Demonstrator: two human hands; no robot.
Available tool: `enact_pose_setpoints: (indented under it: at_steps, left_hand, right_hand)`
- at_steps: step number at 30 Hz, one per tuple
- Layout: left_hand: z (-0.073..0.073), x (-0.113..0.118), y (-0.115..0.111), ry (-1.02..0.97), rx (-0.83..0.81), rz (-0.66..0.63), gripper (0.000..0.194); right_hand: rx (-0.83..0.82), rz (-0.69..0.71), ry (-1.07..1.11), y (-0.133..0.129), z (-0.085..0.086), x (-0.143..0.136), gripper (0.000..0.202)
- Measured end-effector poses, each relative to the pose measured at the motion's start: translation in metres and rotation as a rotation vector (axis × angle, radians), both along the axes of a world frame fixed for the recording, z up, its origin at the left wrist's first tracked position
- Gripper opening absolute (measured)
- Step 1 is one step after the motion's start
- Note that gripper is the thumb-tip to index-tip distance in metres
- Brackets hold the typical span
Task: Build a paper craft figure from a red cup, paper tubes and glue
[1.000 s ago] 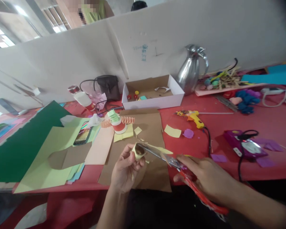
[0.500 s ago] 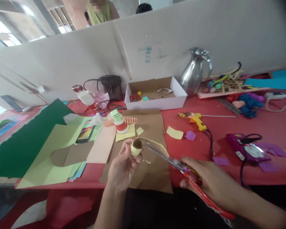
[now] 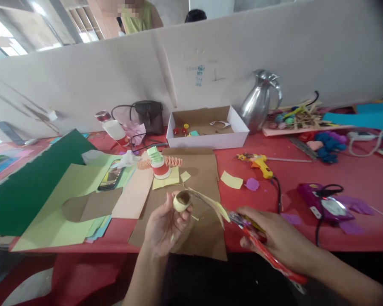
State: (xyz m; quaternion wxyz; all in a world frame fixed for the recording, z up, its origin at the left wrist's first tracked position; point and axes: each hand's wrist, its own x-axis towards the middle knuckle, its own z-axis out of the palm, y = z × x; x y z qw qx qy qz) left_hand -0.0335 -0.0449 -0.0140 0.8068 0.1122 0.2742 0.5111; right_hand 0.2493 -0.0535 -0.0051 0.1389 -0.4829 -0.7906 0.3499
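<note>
My left hand (image 3: 162, 227) holds a short yellow paper-covered tube (image 3: 180, 204), its open end tilted up and brown inside. My right hand (image 3: 274, 236) grips red-handled scissors (image 3: 258, 246). A thin curling strip (image 3: 220, 209), yellow and brown, stretches between the tube's rim and the scissors and hides much of the blades. Whether the strip is still joined to the tube I cannot tell. Below both lies a brown cardboard sheet (image 3: 204, 242). Behind the tube stands a small paper figure (image 3: 161, 170), red and white, with orange folded arms and a green folded top.
Right of the cardboard lie a yellow glue gun (image 3: 261, 165) and a purple device (image 3: 322, 204) with a black cord. A white box (image 3: 207, 141) and a steel jug (image 3: 258, 100) stand by the partition. Coloured paper and a phone (image 3: 111, 175) lie left. A person stands beyond the partition.
The scissors have drawn back slightly from the tube, and their blades show less. The strip now bends down further. My left hand has tilted the tube a little.
</note>
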Motion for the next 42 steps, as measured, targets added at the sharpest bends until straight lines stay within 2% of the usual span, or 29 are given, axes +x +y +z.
enact_pose_setpoints:
  at_steps: [9, 14, 21, 29, 34, 42]
  left_hand:
    - [0.001, 0.011, -0.001, -0.059, -0.008, -0.040, 0.026]
    - [0.000, 0.016, -0.002, -0.070, -0.020, -0.071, 0.026]
    - [0.001, 0.015, -0.002, -0.096, -0.016, -0.124, 0.029]
    - [0.001, 0.014, -0.001, -0.062, -0.014, -0.164, 0.045]
    - [0.003, 0.014, 0.000, -0.095, -0.006, -0.145, 0.050]
    - [-0.005, 0.016, 0.002, -0.100, 0.009, -0.269, 0.055]
  right_hand:
    - [0.056, 0.029, -0.030, 0.002, 0.004, 0.000, 0.035]
    - [0.192, 0.047, -0.121, 0.009, 0.006, 0.004, 0.039]
    - [0.267, 0.096, -0.128, 0.015, 0.010, 0.007, 0.027]
    - [0.452, 0.158, -0.131, 0.008, 0.001, 0.011, 0.028]
    - [0.425, 0.144, -0.137, 0.005, 0.001, 0.010, 0.027]
    - [0.347, 0.110, -0.191, 0.011, 0.005, 0.010, 0.040]
